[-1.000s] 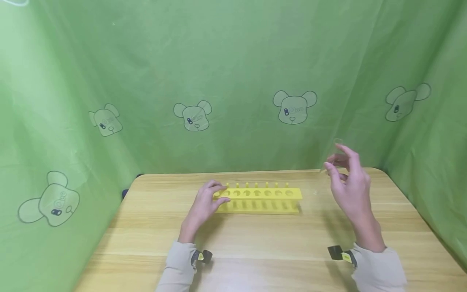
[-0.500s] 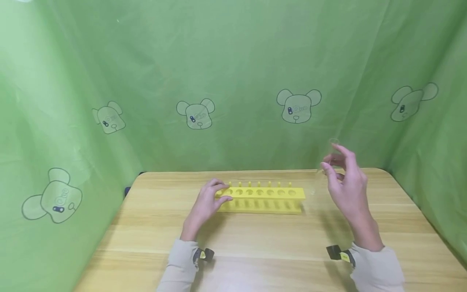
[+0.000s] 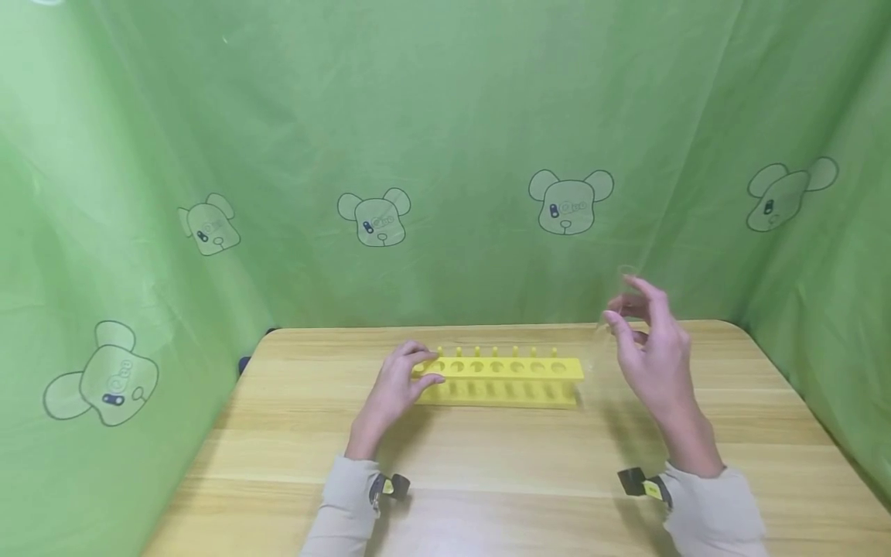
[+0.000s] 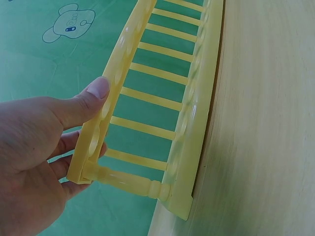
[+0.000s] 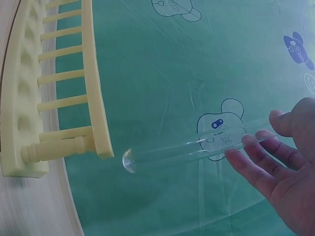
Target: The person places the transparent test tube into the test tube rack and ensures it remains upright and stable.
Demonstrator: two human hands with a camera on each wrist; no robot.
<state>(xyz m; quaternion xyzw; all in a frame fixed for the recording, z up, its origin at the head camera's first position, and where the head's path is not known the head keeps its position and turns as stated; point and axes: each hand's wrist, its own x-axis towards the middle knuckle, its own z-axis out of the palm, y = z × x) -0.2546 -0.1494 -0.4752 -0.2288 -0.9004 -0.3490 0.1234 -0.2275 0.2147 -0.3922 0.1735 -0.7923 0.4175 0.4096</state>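
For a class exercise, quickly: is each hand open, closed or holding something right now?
Left hand: closed, holding the yellow rack near one end.
Right hand: closed, holding a clear tube.

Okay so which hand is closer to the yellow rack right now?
Left. The left hand grips the yellow rack at its left end; the right hand is in the air beyond its right end, apart from it, holding a clear tube.

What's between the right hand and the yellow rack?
The clear tube, held in the right hand, its rounded end pointing toward the yellow rack but apart from it, in the right wrist view.
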